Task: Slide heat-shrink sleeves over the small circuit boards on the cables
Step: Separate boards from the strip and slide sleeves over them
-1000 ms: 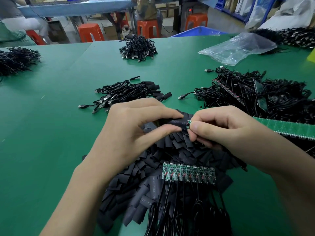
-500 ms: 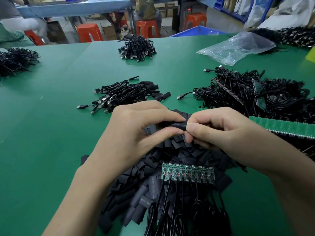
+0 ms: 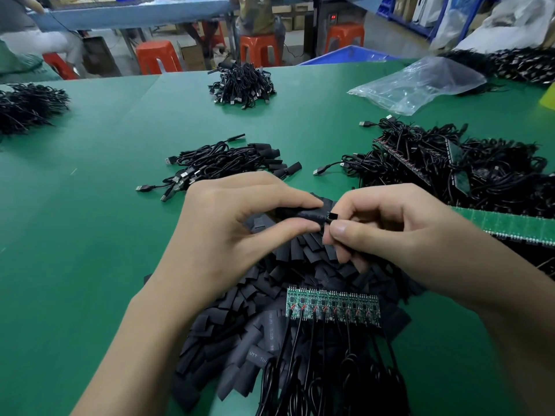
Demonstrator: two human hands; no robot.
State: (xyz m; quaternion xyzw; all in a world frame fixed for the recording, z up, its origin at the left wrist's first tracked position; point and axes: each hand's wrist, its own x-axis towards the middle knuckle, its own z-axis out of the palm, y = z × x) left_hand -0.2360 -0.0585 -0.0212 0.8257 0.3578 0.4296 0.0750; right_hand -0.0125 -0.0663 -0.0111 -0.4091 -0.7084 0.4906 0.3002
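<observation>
**Hands.** The left hand [image 3: 240, 229] pinches one black sleeve [image 3: 301, 214] between thumb and forefinger. The other fingers curl loosely behind it. The right hand [image 3: 399, 235] is curled, and its thumb and forefinger close on a small black tip [image 3: 332, 217] at the right-hand mouth of the sleeve. What the right palm holds beyond that tip is hidden.

**Reason for the grip.** The two pinches meet end to end, so sleeve and insert lie on one line. One hand steadies the tube and the other feeds or pulls through it. No green board shows at the sleeve mouth, so the board is judged to lie inside the sleeve, or nearly so.

**Appearance of the sleeve.** It is a short, flattened, matt black tube with faint pale print along one face.

**Supply.** Directly under the hands lies a heap of loose sleeves [image 3: 240, 325]. On its near side rests a strip of circuit boards [image 3: 333, 306], green and side by side, each with red joints and a black cable running toward the person. Both are placed within immediate reach.

**Surroundings.** Beyond the hands, a small pile of finished cables [image 3: 228, 163] lies on the green table [image 3: 90, 235]. To the right are a large tangle of cables [image 3: 450, 163] and a green panel [image 3: 510, 225]. A plastic bag [image 3: 420, 82] lies farther off.
</observation>
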